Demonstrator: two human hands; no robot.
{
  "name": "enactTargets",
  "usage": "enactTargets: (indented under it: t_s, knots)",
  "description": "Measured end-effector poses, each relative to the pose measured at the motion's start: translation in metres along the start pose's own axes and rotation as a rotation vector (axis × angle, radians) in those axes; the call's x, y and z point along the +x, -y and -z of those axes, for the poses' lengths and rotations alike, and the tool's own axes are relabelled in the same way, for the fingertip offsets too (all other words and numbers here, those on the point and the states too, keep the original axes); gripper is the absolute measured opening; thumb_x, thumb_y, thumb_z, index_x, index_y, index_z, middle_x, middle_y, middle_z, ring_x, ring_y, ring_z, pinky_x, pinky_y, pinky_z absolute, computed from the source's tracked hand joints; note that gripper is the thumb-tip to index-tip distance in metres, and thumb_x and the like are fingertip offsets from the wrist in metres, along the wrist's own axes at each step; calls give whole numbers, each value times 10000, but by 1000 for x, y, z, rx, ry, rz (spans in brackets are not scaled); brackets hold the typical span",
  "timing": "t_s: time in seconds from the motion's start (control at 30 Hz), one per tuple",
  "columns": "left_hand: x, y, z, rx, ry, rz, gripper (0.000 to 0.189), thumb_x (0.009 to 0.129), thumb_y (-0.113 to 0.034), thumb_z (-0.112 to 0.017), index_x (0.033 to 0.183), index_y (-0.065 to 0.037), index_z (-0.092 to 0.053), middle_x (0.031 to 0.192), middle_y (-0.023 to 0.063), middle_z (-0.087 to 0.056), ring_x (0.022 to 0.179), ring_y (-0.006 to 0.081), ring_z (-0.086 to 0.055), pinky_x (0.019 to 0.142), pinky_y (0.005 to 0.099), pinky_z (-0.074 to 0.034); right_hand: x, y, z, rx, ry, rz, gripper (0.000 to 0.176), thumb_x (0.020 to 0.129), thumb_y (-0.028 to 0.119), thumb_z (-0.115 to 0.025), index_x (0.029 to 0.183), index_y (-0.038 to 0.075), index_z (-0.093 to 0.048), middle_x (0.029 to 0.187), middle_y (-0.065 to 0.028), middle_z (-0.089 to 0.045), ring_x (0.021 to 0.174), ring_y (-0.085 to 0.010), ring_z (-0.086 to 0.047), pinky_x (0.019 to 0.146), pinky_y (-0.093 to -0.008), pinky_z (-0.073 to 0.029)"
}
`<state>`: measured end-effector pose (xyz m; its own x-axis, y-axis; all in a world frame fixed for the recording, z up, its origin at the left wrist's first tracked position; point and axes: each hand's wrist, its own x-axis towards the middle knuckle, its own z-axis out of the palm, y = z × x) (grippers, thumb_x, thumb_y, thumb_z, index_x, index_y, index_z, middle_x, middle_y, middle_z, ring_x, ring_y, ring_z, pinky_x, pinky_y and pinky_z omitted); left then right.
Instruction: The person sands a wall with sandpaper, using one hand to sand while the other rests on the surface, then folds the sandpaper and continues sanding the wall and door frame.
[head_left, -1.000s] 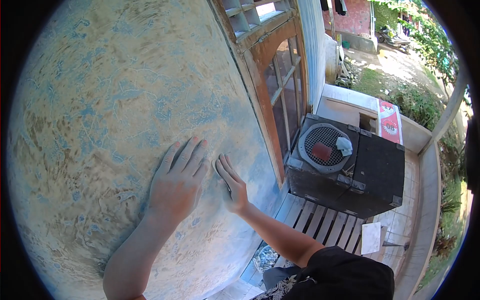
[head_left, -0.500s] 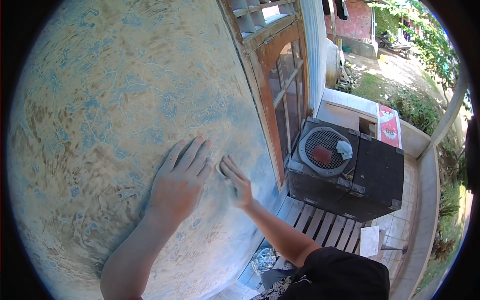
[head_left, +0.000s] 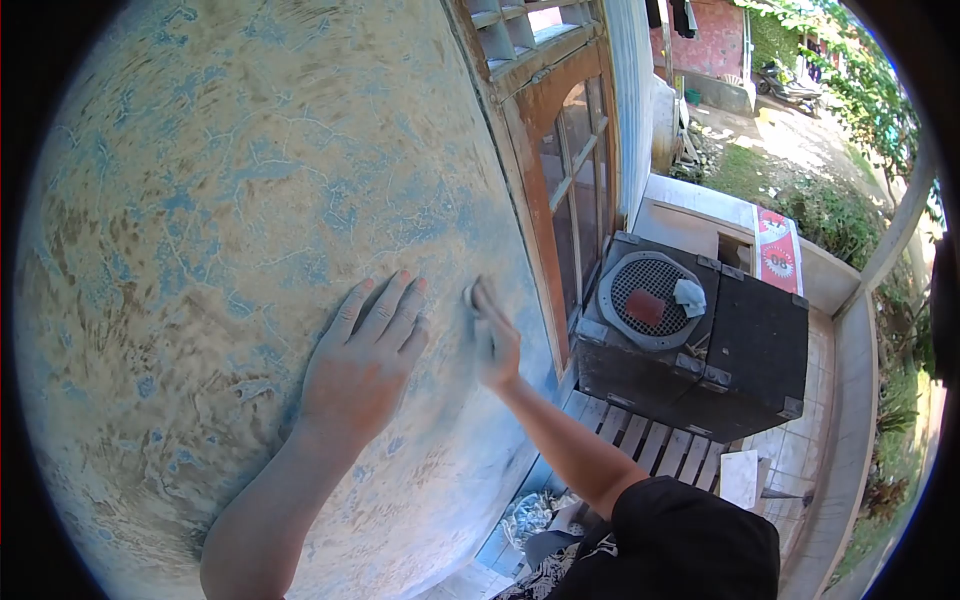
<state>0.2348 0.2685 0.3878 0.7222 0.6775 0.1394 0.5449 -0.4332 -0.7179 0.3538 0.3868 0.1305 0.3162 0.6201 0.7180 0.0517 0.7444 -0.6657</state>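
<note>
In front of me curves a wall with patchy blue and beige worn paint and fine cracks. My left hand lies flat on it with the fingers spread, holding nothing. To its right, my right hand presses a small pale flat pad to the wall. Only the pad's edge shows; the fingers cover the rest, and motion blurs them a little. Both hands look dusty.
A wooden window frame borders the wall on the right. Beyond stands a black speaker box, with a reddish piece and a crumpled pale wad on its grille. A slatted bench and crumpled plastic lie below.
My right hand has slid up and slightly to the right along the wall with the pad. My left hand has stayed in nearly the same place.
</note>
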Motion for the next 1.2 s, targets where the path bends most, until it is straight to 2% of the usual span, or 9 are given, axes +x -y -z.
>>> enactTargets:
  t_s: [0.17, 0.33, 0.43, 0.5, 0.57, 0.73, 0.87, 1.07, 1.2]
  knots:
    - [2, -1, 2, -18, 8, 5, 322, 1027, -267, -592, 1292, -135, -721, 1623, 67, -549, 1567, 213, -410, 1319, 443, -274, 62, -7, 16, 107, -187, -415, 455, 1172, 168, -436, 1579, -21, -512, 1675, -236, -442, 1590, -333, -377, 1287, -402, -310]
    - [3, 0, 1, -27, 15, -23, 319, 1021, -264, -602, 1279, -127, -729, 1624, 73, -549, 1561, 220, -420, 1318, 440, -276, 11, 69, -5, 62, 62, -15, 450, 1144, 117, -486, 1570, -25, -521, 1682, -248, -418, 1591, -379, -357, 1285, -439, -314]
    - [0, -1, 0, -5, 6, -37, 323, 1014, -260, -606, 1281, -126, -728, 1624, 79, -548, 1559, 224, -425, 1318, 438, -278, -18, 29, 11, -7, 179, 107, 452, 1157, 137, -446, 1542, -87, -525, 1655, -266, -463, 1572, -386, -395, 1269, -420, -329]
    - [-3, 0, 1, 10, 23, -53, 325, 1011, -259, -607, 1283, -127, -728, 1625, 80, -548, 1559, 225, -425, 1317, 438, -279, -17, -22, 12, -21, -94, -163, 464, 1139, 120, -517, 1569, -53, -500, 1656, -259, -461, 1570, -341, -412, 1242, -378, -386]
    - [-3, -4, -2, -12, 23, -43, 327, 1008, -257, -608, 1285, -129, -728, 1625, 81, -548, 1559, 225, -425, 1316, 438, -280, 18, -20, 21, 188, -304, -749, 476, 1156, 158, -468, 1564, -85, -489, 1653, -261, -468, 1572, -321, -411, 1261, -370, -334]
    - [-3, -3, -7, -26, -12, -25, 341, 934, -220, -713, 1266, -142, -729, 1618, 57, -541, 1548, 224, -420, 1312, 463, -290, 8, 65, -11, 29, -89, -299, 468, 1153, 148, -488, 1579, -45, -493, 1666, -240, -459, 1579, -327, -399, 1249, -360, -361]
    - [-1, -3, -7, -5, -11, -27, 333, 930, -219, -715, 1253, -141, -727, 1613, 59, -546, 1548, 224, -422, 1307, 462, -298, -23, 47, 0, -67, 87, 29, 473, 1158, 130, -470, 1583, -78, -466, 1663, -260, -456, 1557, -316, -443, 1246, -349, -350]
    - [-1, -3, -6, 4, -23, -36, 291, 1020, -258, -599, 1244, -127, -730, 1584, 82, -589, 1539, 221, -452, 1303, 433, -300, -15, 60, 6, -51, 132, -17, 457, 1155, 126, -479, 1573, -58, -492, 1666, -251, -451, 1572, -333, -408, 1259, -375, -346]
    - [-1, -4, -11, -7, -20, -22, 302, 932, -233, -717, 1221, -147, -726, 1612, 54, -548, 1551, 219, -418, 1304, 467, -294, -8, 74, 6, -32, 143, -70, 446, 1152, 123, -487, 1566, -42, -513, 1669, -245, -446, 1585, -347, -380, 1270, -396, -343]
